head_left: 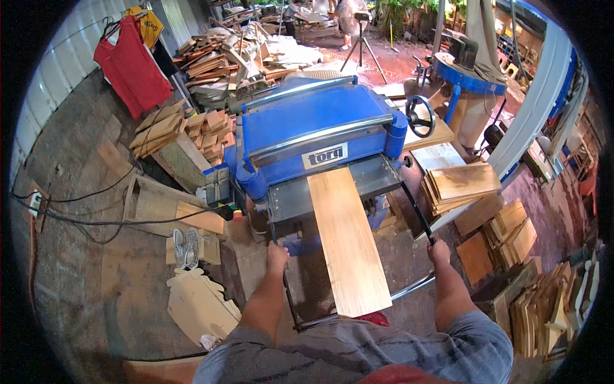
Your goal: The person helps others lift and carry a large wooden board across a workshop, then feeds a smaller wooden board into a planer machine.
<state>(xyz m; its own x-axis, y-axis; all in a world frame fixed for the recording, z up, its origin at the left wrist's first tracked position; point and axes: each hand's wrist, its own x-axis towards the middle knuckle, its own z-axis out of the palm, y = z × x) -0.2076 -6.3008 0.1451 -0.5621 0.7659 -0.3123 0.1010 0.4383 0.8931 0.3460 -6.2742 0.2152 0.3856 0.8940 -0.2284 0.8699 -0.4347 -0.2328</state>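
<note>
A blue thickness planer (316,118) marked "torq" stands in front of me. A long wooden board (348,246) lies lengthwise, its far end at the planer's mouth and its near end close to my body. My left hand (277,257) is closed around the left bar of the planer's support frame (416,208). On the opposite side, my right hand (439,252) grips the frame's right bar. Neither hand touches the board. Whether the far end of the board has gone under the planer's head is hard to make out.
Stacked boards (464,182) sit right of the planer, with more wood pieces (543,307) at lower right. A handwheel (421,116) sticks out from the planer. Cables (109,221) and shoes (186,248) lie at left. Behind are a scrap pile (224,57), a tripod (362,38) and people.
</note>
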